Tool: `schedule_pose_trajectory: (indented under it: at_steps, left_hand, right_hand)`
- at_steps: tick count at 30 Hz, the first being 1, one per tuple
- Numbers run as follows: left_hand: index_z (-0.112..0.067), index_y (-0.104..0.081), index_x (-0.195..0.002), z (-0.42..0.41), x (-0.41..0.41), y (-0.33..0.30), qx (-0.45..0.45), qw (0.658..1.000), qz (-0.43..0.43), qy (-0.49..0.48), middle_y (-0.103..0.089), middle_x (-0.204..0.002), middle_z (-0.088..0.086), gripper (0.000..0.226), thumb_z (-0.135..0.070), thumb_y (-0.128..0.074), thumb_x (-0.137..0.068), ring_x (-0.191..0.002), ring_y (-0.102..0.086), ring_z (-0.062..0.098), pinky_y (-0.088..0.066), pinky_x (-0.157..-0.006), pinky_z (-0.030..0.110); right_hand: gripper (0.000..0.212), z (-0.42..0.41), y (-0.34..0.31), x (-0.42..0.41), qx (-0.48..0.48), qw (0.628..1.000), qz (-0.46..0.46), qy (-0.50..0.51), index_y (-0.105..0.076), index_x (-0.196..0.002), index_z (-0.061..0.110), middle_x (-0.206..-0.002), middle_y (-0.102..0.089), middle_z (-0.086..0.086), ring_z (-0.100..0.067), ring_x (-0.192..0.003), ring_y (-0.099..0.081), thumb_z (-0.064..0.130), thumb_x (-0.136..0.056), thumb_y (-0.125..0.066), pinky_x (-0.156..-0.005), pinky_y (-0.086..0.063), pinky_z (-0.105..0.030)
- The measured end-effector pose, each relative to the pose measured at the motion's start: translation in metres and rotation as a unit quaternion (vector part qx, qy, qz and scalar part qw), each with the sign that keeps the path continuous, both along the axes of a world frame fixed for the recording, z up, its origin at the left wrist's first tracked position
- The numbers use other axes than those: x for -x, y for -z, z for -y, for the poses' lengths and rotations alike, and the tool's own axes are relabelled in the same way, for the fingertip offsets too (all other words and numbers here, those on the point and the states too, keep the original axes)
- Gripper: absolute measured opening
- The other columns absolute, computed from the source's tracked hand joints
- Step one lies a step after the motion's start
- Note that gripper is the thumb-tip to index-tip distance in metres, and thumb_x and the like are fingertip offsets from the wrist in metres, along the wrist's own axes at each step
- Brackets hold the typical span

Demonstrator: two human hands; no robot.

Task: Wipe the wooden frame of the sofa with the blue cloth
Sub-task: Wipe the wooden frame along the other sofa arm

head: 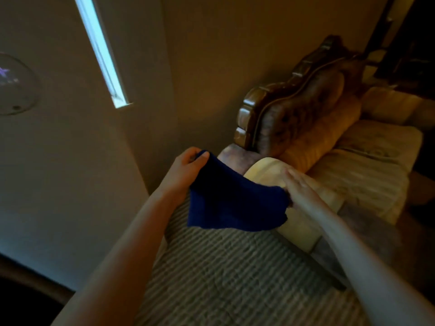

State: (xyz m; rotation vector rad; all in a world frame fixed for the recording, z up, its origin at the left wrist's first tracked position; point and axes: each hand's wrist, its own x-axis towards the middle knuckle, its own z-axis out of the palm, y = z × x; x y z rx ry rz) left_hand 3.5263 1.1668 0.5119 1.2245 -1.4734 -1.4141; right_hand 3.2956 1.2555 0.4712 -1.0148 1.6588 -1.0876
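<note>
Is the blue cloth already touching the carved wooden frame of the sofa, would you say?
No, the blue cloth hangs stretched between the left hand and right hand, well short of the carved wooden frame farther back.

Blue cloth (235,203) matt, fuzzy; wooden frame (249,114) glossy, carved; cover (235,267) ribbed fabric.

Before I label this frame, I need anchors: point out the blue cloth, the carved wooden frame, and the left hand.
blue cloth (235,205): head view, middle of the hanging fabric.
carved wooden frame (249,114): head view, glossy scalloped edge.
left hand (190,164): head view, back of the hand.
</note>
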Motion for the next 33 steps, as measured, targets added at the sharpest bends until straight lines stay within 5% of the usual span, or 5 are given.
schedule_pose_trajectory:
  at_steps: [8,11,21,28,33]
  left_hand:
    - [-0.016,-0.053,-0.104,0.016,0.096,-0.014,0.21,0.963,0.143,0.084,-0.054,-0.087,-0.007,0.013,-0.023,-0.043,-0.1,-0.077,-0.053,0.007,-0.046,-0.068,0.024]
    - [-0.019,-0.053,-0.114,0.035,0.11,-0.018,0.251,0.941,0.194,0.115,-0.051,-0.09,-0.015,0.018,-0.02,-0.042,-0.1,-0.084,-0.053,0.005,-0.045,-0.073,0.02]
    - [-0.025,-0.029,-0.141,0.148,0.121,-0.008,0.145,0.971,0.192,0.007,-0.05,-0.128,0.009,0.052,-0.023,-0.054,-0.094,-0.111,-0.054,0.02,-0.048,-0.09,0.033]
    - [-0.024,-0.026,-0.145,0.216,0.122,0.016,0.0,0.883,0.245,0.401,-0.052,-0.134,0.0,0.072,-0.033,-0.066,-0.085,-0.117,-0.054,0.011,-0.048,-0.093,0.024]
    - [-0.025,-0.053,-0.118,0.289,0.118,0.033,0.029,0.881,0.252,0.4,-0.063,-0.108,-0.007,0.03,-0.025,-0.063,-0.089,-0.095,-0.06,0.002,-0.049,-0.082,0.015]
  right_hand:
    - [0.026,0.007,0.027,0.062,-0.015,0.959,-0.272,-0.077,-0.059,-0.068,0.024,-0.072,-0.06,0.006,-0.012,-0.074,-0.06,0.038,-0.089,-0.059,-0.055,-0.038,-0.012]
    - [0.027,0.021,0.033,0.085,0.014,0.952,-0.303,-0.046,-0.065,-0.071,0.022,-0.092,-0.055,0.001,-0.014,-0.083,-0.056,0.04,-0.09,-0.056,-0.065,-0.037,-0.018]
    - [0.014,0.106,0.007,0.087,0.028,0.994,0.11,-0.012,-0.064,-0.103,0.021,-0.099,-0.072,-0.005,-0.021,-0.094,-0.067,0.022,-0.093,-0.055,-0.086,-0.05,-0.036]
    - [0.009,0.231,0.006,0.049,0.018,0.986,0.155,0.066,-0.064,-0.097,0.022,-0.098,-0.068,-0.001,-0.017,-0.094,-0.063,0.022,-0.092,-0.057,-0.08,-0.048,-0.03]
    - [0.022,0.31,0.002,0.036,0.017,0.986,0.168,-0.016,-0.065,-0.109,0.013,-0.107,-0.069,-0.011,-0.023,-0.102,-0.065,0.022,-0.09,-0.06,-0.091,-0.051,-0.036]
